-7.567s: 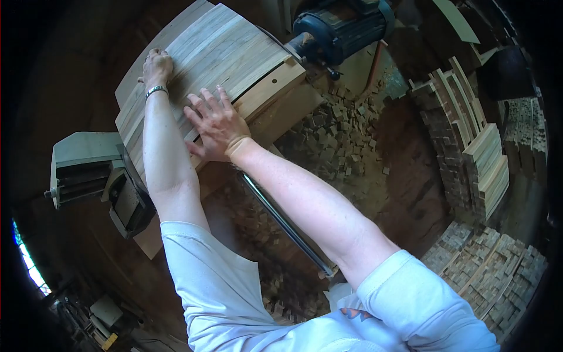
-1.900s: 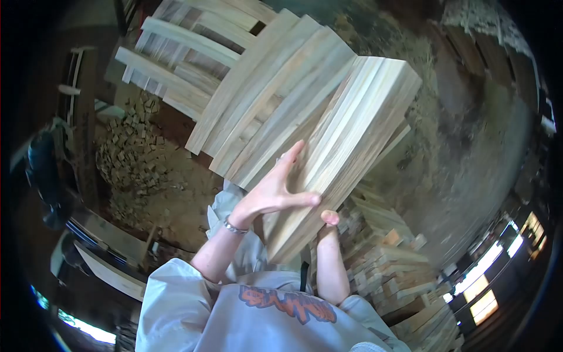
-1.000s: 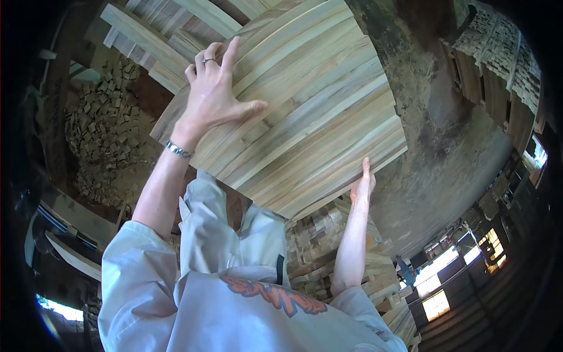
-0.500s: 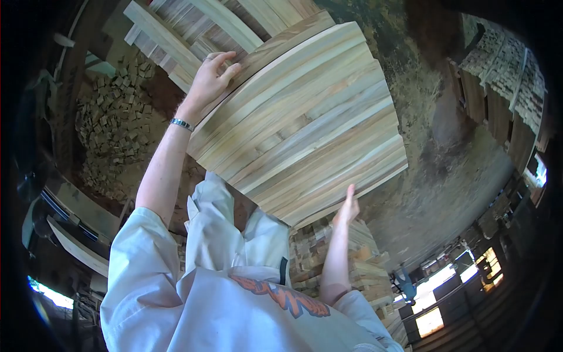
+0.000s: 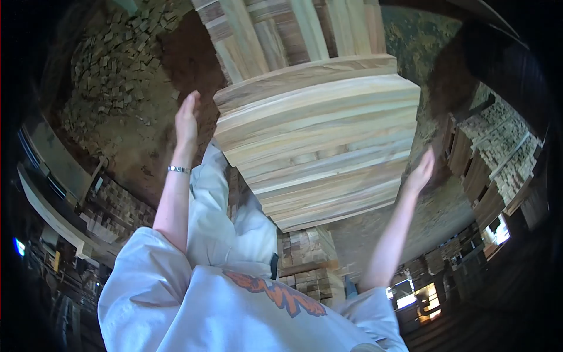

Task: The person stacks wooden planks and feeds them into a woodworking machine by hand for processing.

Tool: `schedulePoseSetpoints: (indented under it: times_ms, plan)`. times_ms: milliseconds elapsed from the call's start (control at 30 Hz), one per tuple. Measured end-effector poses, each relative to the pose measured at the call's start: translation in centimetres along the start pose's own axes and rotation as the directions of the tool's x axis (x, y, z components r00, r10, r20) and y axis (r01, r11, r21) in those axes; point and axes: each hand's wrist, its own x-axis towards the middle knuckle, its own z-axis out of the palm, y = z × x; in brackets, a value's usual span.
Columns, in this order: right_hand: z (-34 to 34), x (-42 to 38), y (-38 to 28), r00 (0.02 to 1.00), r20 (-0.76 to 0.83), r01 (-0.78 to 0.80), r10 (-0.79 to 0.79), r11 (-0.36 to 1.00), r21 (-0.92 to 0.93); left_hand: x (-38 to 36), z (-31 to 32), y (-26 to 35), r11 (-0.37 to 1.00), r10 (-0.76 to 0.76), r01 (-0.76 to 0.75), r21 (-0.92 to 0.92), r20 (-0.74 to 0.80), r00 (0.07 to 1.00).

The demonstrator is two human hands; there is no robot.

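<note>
A layer of pale wooden planks [image 5: 316, 146] lies side by side in front of me, their ends forming uneven left and right edges. My left hand [image 5: 186, 123], with a metal watch band at the wrist, is held off the left ends, fingers stretched out and palm turned inward. On the opposite side, my right hand [image 5: 419, 173] stands just beyond the right ends, its fingers straight and the hand slightly blurred. Both hands hold nothing. One darker plank [image 5: 305, 75] lies along the far edge of the layer.
Beyond the layer, more planks [image 5: 293, 29] are stacked crosswise with gaps. A heap of small wood offcuts [image 5: 117, 76] covers the floor at left. Stacked wood [image 5: 308, 249] stands near my right side, and another stack [image 5: 498, 141] stands at far right.
My left hand has come off the far left part of the planks and now hangs beside their ends. My right hand has moved from the near edge out to the right side. The view has turned.
</note>
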Motion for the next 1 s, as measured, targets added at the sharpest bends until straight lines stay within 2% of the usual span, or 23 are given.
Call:
schedulePoseSetpoints:
  times_ms: [33,67,100,133,200,233,267,300,333,433,500,567,667,800,867,1000]
  plan:
    - [1.6,4.2,-1.9,0.984,0.142,-0.138,0.103,0.956,0.26,-0.4,-0.4,-2.0,0.949,-0.223,0.214,-0.234,-0.012,0.975]
    - [3.2,7.0,-6.1,0.917,0.363,-0.28,0.164,0.914,0.293,-1.2,0.4,-3.4,0.892,-0.304,0.308,-0.331,0.065,0.95]
    - [4.9,9.8,-7.0,0.835,0.528,-0.362,0.151,0.875,0.322,-2.5,1.7,-2.7,0.827,-0.326,0.342,-0.446,0.115,0.938]
    - [6.2,12.2,-8.2,0.711,0.682,-0.461,0.171,0.846,0.269,-3.7,3.1,-1.4,0.746,-0.339,0.374,-0.551,0.168,0.926]
    - [9.0,14.9,-9.4,0.56,0.796,-0.589,0.229,0.786,0.188,-4.5,4.6,-0.5,0.676,-0.423,0.469,-0.568,0.221,0.879]
    - [9.8,15.2,-9.5,0.546,0.805,-0.59,0.234,0.79,0.17,-4.2,5.1,-1.7,0.658,-0.307,0.415,-0.628,0.28,0.91]
    - [10.3,15.3,-9.6,0.477,0.83,-0.658,0.288,0.743,0.12,-4.2,5.1,-2.0,0.65,-0.321,0.42,-0.633,0.272,0.907]
    - [10.6,15.3,-9.7,0.406,0.849,-0.718,0.338,0.692,0.068,-4.3,5.1,-1.6,0.624,-0.24,0.391,-0.677,0.31,0.92]
    - [10.7,15.3,-9.7,0.4,0.85,-0.716,0.342,0.696,0.058,-4.3,5.3,-1.1,0.594,-0.15,0.361,-0.719,0.341,0.928]
    - [10.2,14.8,-9.9,0.368,0.885,-0.798,0.285,0.586,0.144,-4.7,5.9,0.2,0.59,-0.205,0.411,-0.695,0.363,0.909]
    - [9.8,15.0,-9.3,0.385,0.871,-0.798,0.304,0.584,0.149,-4.8,6.3,0.1,0.592,-0.229,0.444,-0.673,0.388,0.893]
    - [9.7,15.6,-8.5,0.436,0.828,-0.792,0.352,0.587,0.167,-4.4,6.6,-0.6,0.627,-0.153,0.353,-0.695,0.335,0.93]
    - [9.7,15.6,-8.5,0.418,0.844,-0.788,0.336,0.596,0.154,-4.4,6.7,-1.6,0.563,-0.091,0.324,-0.76,0.333,0.939]
    - [9.8,15.2,-9.3,0.382,0.882,-0.789,0.277,0.594,0.156,-4.4,6.3,-1.6,0.576,-0.091,0.346,-0.741,0.362,0.928]
    - [9.8,14.9,-9.4,0.416,0.86,-0.794,0.294,0.579,0.186,-4.4,6.3,-1.8,0.577,-0.158,0.388,-0.718,0.368,0.916]
    - [9.5,14.7,-9.6,0.439,0.835,-0.774,0.331,0.611,0.165,-4.8,6.2,-1.0,0.582,-0.166,0.416,-0.699,0.399,0.902]
